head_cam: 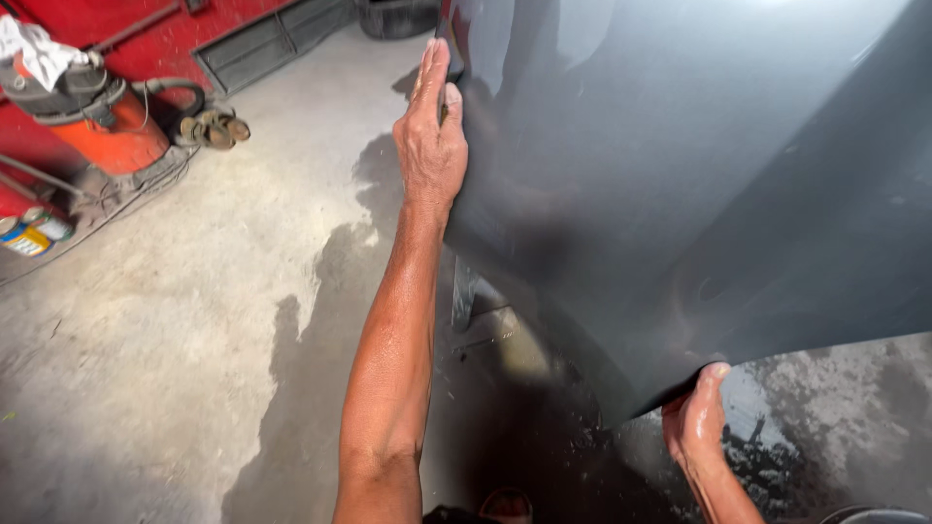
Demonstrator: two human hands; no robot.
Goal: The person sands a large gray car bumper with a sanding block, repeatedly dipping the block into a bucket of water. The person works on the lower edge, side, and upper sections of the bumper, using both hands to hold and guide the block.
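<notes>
A large grey car body panel (680, 165) fills the right and upper part of the head view, held upright above the floor. My left hand (432, 136) reaches out with the arm straight and grips the panel's far left edge, fingers laid flat along it. My right hand (697, 417) holds the panel's lower edge near the bottom right, thumb on the outer face and fingers hidden behind the metal. The hand looks wet.
The concrete floor (194, 320) has a dark wet patch (320, 340) under the panel. An orange shop vacuum (102, 121) with a hose stands at the upper left by a red wall. Sandals (214, 128) lie beside it, and cans (34, 231) sit at the left edge.
</notes>
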